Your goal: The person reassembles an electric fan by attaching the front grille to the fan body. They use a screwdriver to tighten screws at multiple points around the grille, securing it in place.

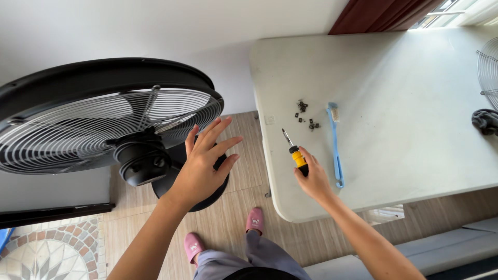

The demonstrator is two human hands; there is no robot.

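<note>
A black standing fan (pixel 98 111) with a wire grille fills the left, seen from above. My left hand (pixel 202 163) hovers beside its grille and motor housing (pixel 140 161), fingers spread, holding nothing. My right hand (pixel 311 179) rests at the near edge of a white table (pixel 394 93) and grips a screwdriver (pixel 294 151) with a yellow and black handle, its tip pointing away from me. A blue brush (pixel 335 142) lies just right of that hand. Several small dark screws (pixel 306 115) are scattered beyond the screwdriver tip.
A wire fan guard (pixel 487 67) and a dark cloth (pixel 485 122) sit at the table's right edge. Below, my pink slippers (pixel 254 220) stand on a wood-look floor. A patterned mat (pixel 49 256) lies at the lower left.
</note>
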